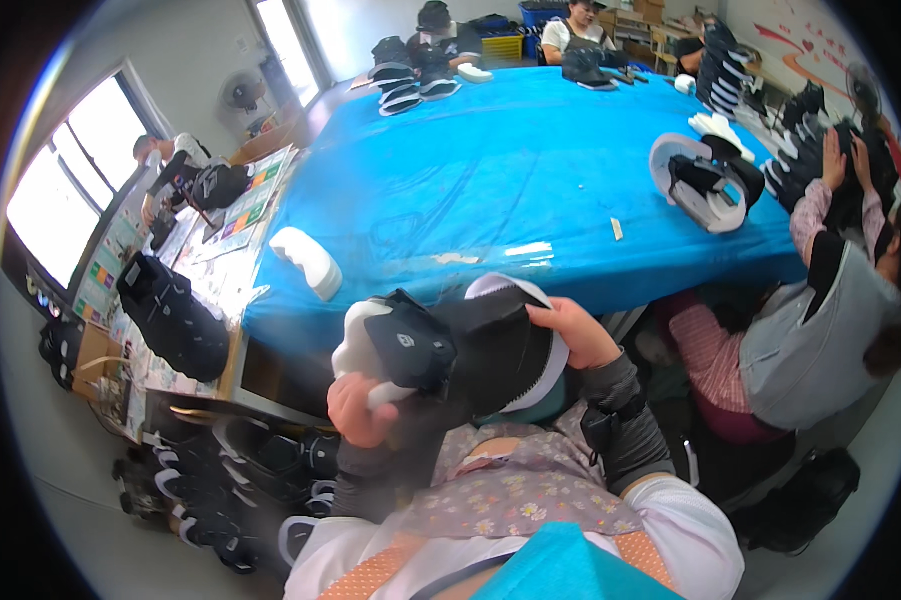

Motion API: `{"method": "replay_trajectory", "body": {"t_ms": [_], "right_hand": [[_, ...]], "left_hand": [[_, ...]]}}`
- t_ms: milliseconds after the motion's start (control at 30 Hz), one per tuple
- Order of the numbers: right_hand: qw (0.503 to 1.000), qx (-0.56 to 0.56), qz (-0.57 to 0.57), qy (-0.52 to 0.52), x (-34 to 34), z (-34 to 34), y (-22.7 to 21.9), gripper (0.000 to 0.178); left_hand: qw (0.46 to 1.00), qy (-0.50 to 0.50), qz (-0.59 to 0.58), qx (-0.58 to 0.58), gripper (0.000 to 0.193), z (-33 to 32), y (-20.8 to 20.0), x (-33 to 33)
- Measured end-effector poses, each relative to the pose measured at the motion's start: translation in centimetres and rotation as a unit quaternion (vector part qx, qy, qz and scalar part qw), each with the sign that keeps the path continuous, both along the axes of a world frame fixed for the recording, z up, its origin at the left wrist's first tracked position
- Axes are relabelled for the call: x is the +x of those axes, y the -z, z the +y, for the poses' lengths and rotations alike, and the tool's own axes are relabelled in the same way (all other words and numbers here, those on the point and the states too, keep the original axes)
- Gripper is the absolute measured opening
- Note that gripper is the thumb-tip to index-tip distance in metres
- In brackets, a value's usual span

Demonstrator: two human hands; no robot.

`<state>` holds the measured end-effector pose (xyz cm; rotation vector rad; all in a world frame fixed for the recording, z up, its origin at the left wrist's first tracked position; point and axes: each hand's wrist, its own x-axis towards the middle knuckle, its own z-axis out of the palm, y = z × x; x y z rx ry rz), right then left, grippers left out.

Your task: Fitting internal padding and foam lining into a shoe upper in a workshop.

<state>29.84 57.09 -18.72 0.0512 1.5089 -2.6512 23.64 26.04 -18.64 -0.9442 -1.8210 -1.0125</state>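
My left hand [364, 410] is closed round the lower end of a white moulded piece [354, 345], which is partly inside a black cap-like piece [413, 345] with a small pale mark. To the right, my right hand [583, 332] grips the edge of a wide black curved panel with a white band [539, 375], thumb on top and fingers behind. The black parts meet between my hands; whether they are one item I cannot tell. Both hands hold them above my lap, before the table's near edge. Another white moulded piece [308, 262] lies on the blue-covered table [451, 180].
A black-and-white piece [706, 182] sits on the table's right side, near stacked black pieces [723, 75]. A co-worker in a grey vest [816, 335] works close on my right. Black goods [241, 480] fill the lower left, below a side bench [221, 290].
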Motion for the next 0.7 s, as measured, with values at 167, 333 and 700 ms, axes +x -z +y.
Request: {"method": "replay_trajectory", "body": {"t_ms": [167,333,700], "right_hand": [[0.996,-0.069,-0.029,-0.055,-0.2,-0.2,2.1,0.034],[0.994,-0.044,0.038,0.089,1.2,-3.5,-0.5,0.032],[0.903,0.272,0.194,0.271,3.0,-8.3,-0.3,0.017]], "left_hand": [[0.993,0.066,0.061,-0.078,0.045,0.1,-2.2,0.6],[0.982,-0.154,0.015,0.107,0.040,3.2,-1.8,0.2],[0.989,0.063,-0.093,0.092,0.026,8.0,1.7,0.5]]}}
